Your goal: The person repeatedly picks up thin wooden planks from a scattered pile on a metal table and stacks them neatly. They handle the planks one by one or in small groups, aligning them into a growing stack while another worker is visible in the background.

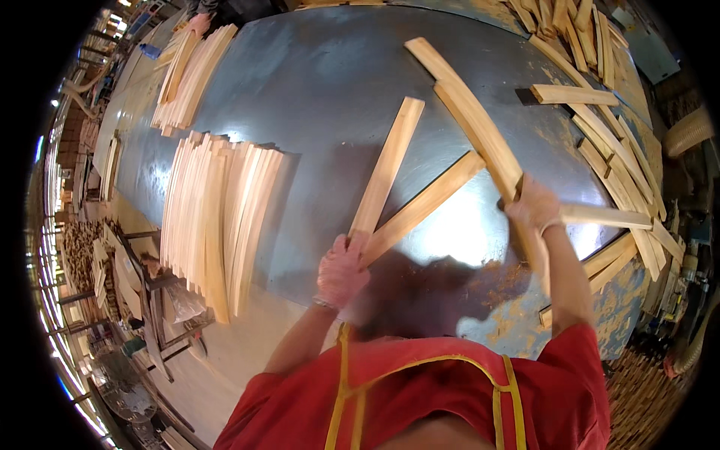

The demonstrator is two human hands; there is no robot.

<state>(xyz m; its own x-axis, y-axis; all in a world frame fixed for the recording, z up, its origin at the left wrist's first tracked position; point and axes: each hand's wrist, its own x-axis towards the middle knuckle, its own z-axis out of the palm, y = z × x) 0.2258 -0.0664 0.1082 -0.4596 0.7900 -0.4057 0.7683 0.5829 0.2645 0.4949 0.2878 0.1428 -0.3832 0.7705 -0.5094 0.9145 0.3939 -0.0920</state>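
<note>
My left hand (343, 274), in a pale thin glove, is closed around the near ends of two pale wooden slats. One slat (390, 161) points away from me; the other slat (427, 204) slants to the right, its far end close to a long slat (484, 135). My right hand (534, 204), gloved too, grips that long, slightly curved slat near its lower part. Another slat (421, 54) shows beyond its far end, partly covered by it. Just right of my right hand, a further slat (604, 216) reaches toward a loose pile.
All this is over a shiny metal-topped table (322, 90). A neat row of slats (217, 217) stands at left, with another stack (196, 79) beyond it, beside a co-worker's hand (199, 24). Loose slats (611, 150) lie crossed at right; sawdust (487, 289) is scattered nearby.
</note>
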